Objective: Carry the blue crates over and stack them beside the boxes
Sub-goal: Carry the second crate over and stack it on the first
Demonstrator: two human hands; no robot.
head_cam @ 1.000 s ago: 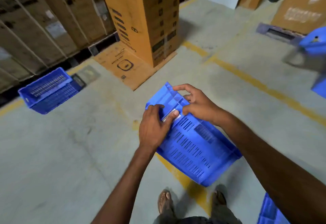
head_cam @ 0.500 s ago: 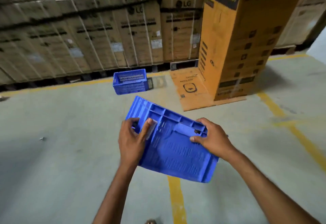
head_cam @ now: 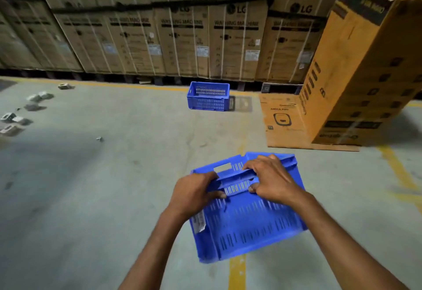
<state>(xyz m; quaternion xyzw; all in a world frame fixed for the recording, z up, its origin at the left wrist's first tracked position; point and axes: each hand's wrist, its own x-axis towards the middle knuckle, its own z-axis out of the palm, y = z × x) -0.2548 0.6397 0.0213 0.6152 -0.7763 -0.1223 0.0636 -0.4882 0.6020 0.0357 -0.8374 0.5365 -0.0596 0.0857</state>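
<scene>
I hold a blue slotted crate in front of me above the floor, tilted with its open side facing away. My left hand grips its near rim on the left, and my right hand is closed over the rim on the right. A white label sticks to the crate's left corner. A second blue crate stands upright on the floor farther ahead, close to the row of brown washing-machine boxes.
A tall orange carton stands at the right on a flat sheet of cardboard. Small grey blocks lie scattered on the floor at the left. Yellow lines mark the concrete floor.
The view has swung and moved toward the row of boxes; the far crate now sits centred ahead. The held crate has turned in my hands, its open side now facing away.
</scene>
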